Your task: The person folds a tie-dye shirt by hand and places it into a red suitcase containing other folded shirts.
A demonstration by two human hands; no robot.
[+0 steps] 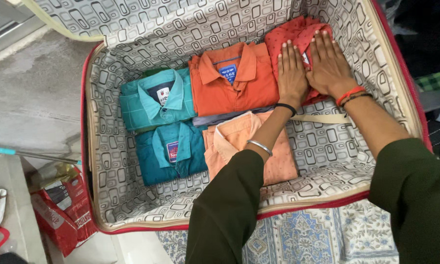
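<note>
Toward one o'clock in the open suitcase [401, 105], a folded red shirt [291, 34] lies under both palms: left hand [292, 73] and right hand [330, 63] spread flat, gripping nothing. At nine o'clock, touching, sits an orange shirt [232, 80]; beyond it two teal shirts [154, 105]. A peach shirt [239, 142] lies at seven. Bare patterned lining stays open at five o'clock.

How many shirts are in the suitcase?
5 clearly. Green checked shirt back left, teal shirt in front of it, orange shirt in the middle, peach shirt in front, red shirt under both hands. A grey edge may be another.
</note>
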